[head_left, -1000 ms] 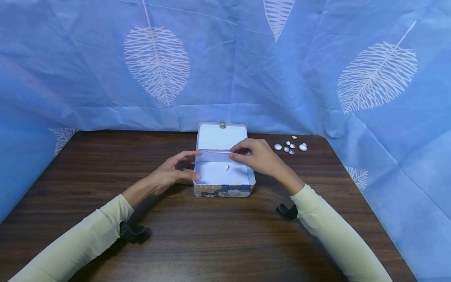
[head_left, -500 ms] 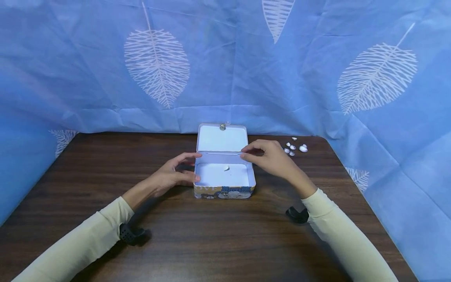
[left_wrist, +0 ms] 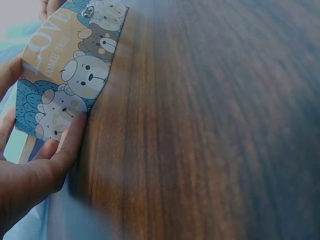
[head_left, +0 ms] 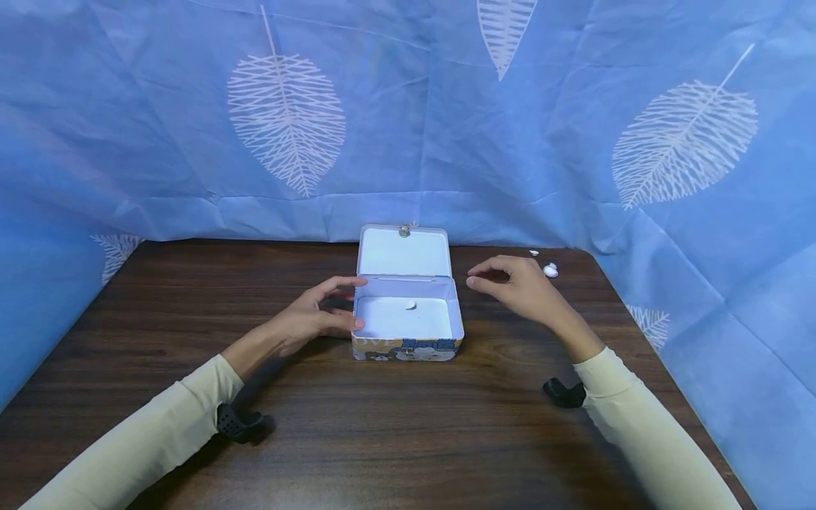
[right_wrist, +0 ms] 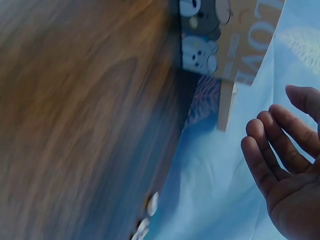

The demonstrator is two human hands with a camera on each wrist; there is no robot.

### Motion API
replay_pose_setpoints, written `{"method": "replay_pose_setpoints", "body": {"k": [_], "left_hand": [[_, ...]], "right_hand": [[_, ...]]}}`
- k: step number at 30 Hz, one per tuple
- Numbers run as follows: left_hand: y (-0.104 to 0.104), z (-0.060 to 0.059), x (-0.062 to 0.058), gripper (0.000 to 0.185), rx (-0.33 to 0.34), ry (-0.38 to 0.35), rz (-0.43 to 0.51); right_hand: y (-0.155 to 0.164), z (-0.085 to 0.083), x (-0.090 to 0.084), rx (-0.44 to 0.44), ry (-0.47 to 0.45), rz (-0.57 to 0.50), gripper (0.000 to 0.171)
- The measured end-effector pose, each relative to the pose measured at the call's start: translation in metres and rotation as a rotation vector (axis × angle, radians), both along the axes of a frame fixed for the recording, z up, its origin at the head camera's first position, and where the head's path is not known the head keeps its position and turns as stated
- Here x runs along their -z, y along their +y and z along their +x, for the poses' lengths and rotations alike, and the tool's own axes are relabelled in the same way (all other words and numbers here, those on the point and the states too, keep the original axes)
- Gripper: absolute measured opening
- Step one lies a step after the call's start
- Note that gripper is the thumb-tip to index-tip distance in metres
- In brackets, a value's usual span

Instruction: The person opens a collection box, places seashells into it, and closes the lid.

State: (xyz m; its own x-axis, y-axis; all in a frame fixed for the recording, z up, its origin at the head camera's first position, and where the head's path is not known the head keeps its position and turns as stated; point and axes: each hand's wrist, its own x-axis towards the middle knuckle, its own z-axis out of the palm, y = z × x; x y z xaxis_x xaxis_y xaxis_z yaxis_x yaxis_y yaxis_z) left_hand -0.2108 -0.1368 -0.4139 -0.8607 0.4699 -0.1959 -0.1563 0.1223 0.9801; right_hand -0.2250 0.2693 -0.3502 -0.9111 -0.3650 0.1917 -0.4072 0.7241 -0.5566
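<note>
A small tin box (head_left: 408, 350) with a bear print and the word LOVE stands on the table, its hinged lid (head_left: 404, 251) raised at the back. Inside its white floor lies one whitish seashell (head_left: 411, 305). My left hand (head_left: 312, 312) holds the box by its left end, thumb near the front corner and forefinger near the back one. Right of the box, my right hand (head_left: 519, 287) hovers with loosely bent fingers and thumb apart. Nothing shows between those fingers in the right wrist view, where the palm (right_wrist: 290, 190) is visible.
Several seashells (head_left: 551, 270) lie at the table's back right, partly hidden behind my right hand; another small shell (head_left: 534, 253) sits near the back edge. A blue curtain (head_left: 421, 106) with leaf prints hangs behind the dark wooden table (head_left: 382, 439).
My right hand has moved right, from above the box to beside it, toward the seashells. The left hand stays at the box, and the shell stays inside.
</note>
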Motion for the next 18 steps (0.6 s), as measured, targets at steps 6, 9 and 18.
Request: {"method": "replay_pose_setpoints", "body": {"k": [6,9,18], "left_hand": [[0.0,0.001,-0.001,0.083,0.007,-0.012,-0.003],[0.0,0.002,-0.001,0.083,0.012,-0.005,-0.001],[-0.001,0.001,-0.001,0.083,0.019,0.016,0.006]], "right_hand": [[0.022,-0.002,0.003,0.055,-0.007,0.037,0.029],[0.033,-0.004,0.004,0.08,-0.01,0.052,0.032],[0.062,-0.016,0.004,0.161,-0.026,0.087,0.039]]}}
